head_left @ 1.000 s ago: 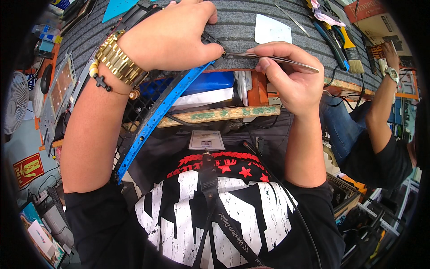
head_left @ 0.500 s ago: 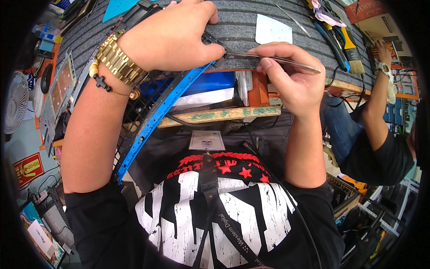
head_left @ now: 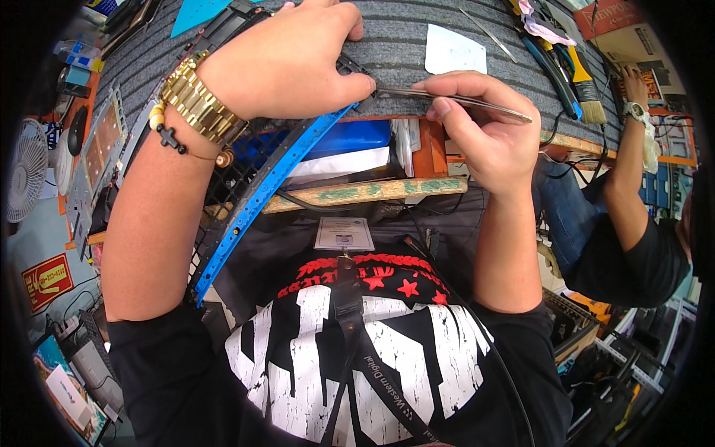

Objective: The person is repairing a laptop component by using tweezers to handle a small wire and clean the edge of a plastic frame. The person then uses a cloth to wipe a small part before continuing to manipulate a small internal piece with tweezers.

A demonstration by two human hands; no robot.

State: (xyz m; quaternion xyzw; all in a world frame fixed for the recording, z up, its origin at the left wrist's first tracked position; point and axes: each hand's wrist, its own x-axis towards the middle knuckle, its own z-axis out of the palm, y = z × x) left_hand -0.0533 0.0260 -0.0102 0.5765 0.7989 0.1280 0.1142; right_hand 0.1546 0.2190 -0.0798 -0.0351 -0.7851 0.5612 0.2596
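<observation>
the surface (head_left: 395, 41) is covered in grey ribbed matting, a strip of wooden edge showing to the right of the right hand (head_left: 488, 123). just beyond that hand lies a white card (head_left: 454, 51), with a thin metal rod (head_left: 488, 35) farther off. well to its right rest a black-and-blue tool (head_left: 554, 78) and a yellow-and-black brush (head_left: 586, 88). beyond the left hand (head_left: 298, 59) lies a teal sheet (head_left: 197, 15).

Left hand (head_left: 294, 63) arched over the upper end of the blue-edged black frame (head_left: 253, 207), right hand (head_left: 488, 127) to its right, pinching a slim metal tool (head_left: 406, 91), tip right up by the frame, white card (head_left: 454, 48) and yellow-handled brush (head_left: 591, 104) right of it, fan (head_left: 26, 171) far left of it.
</observation>
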